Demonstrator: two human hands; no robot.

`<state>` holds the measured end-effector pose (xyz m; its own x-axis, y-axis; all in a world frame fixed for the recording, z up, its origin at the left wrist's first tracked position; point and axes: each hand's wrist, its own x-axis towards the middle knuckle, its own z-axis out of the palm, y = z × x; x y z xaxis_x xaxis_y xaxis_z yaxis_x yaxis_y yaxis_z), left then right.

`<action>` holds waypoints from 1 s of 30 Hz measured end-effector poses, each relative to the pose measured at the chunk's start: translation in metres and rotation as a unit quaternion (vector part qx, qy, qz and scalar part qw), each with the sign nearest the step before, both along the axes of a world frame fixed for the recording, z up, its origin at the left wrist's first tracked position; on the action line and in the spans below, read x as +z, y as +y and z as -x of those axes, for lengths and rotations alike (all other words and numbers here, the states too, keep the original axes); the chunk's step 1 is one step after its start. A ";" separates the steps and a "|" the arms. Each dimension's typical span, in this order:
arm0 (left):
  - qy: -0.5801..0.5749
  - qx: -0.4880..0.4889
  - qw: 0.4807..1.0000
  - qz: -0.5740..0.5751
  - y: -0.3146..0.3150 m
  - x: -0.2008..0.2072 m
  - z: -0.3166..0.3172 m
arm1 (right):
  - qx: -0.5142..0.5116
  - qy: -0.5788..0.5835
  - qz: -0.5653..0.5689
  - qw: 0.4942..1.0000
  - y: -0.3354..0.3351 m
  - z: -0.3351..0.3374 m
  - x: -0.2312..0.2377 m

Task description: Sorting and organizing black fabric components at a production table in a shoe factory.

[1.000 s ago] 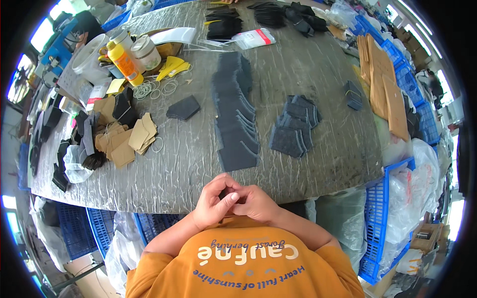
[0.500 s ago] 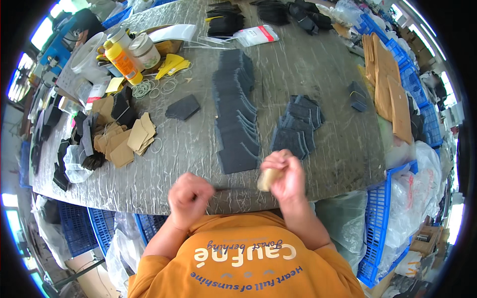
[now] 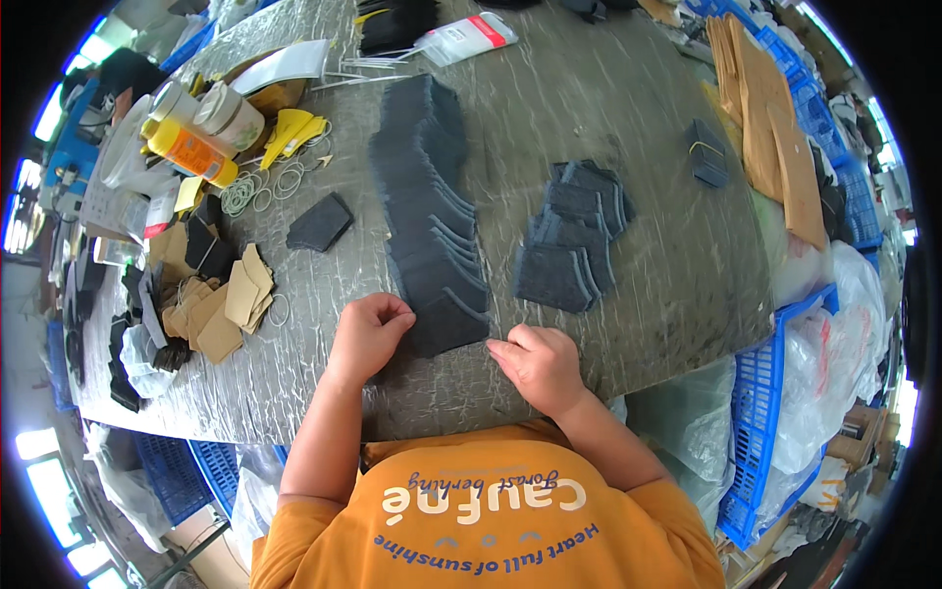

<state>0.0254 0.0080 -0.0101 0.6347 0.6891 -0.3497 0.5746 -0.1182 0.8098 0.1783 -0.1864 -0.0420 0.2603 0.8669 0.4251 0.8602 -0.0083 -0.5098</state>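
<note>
A long overlapping row of dark blue-grey fabric pieces (image 3: 422, 196) runs away from me down the middle of the table. At its near end lies the closest fabric piece (image 3: 442, 326). My left hand (image 3: 368, 339) is closed, thumb and forefinger pinched at that piece's left edge. On the other side my right hand (image 3: 540, 368) has its fingertips pinched together at the near right corner. A shorter group of similar fabric pieces (image 3: 564, 255) fans out to the right of the row. One dark cut piece (image 3: 320, 222) lies alone to the left.
Tan card pieces (image 3: 245, 290) and dark scraps lie at the left, below rubber bands (image 3: 240, 193), a yellow bottle (image 3: 191, 152) and a lidded jar (image 3: 228, 116). A banded dark bundle (image 3: 707, 154) and brown paper (image 3: 760, 128) are at the right. Blue crates (image 3: 756, 422) flank the table edge.
Both hands have come to the nearest fabric piece, the left moving forward. A blurred beige thing at my right hand no longer shows. The view has shifted, and the table items appear farther left.
</note>
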 end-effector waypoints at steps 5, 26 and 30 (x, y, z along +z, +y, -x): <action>-0.016 0.009 1.000 0.008 0.004 -0.004 0.001 | 0.001 -0.005 -0.002 1.000 0.000 0.000 0.000; 0.013 -0.024 0.998 -0.048 0.003 -0.002 -0.004 | 0.045 -0.081 0.020 0.995 0.003 0.001 0.001; 0.013 -0.028 0.997 -0.066 0.002 -0.004 -0.004 | 0.041 -0.085 0.030 0.995 0.001 0.000 -0.002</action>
<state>0.0292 0.0096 -0.0137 0.6655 0.6939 -0.2751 0.5853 -0.2564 0.7692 0.1784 -0.1851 -0.0438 0.1155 0.9079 0.4030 0.9332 0.0398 -0.3572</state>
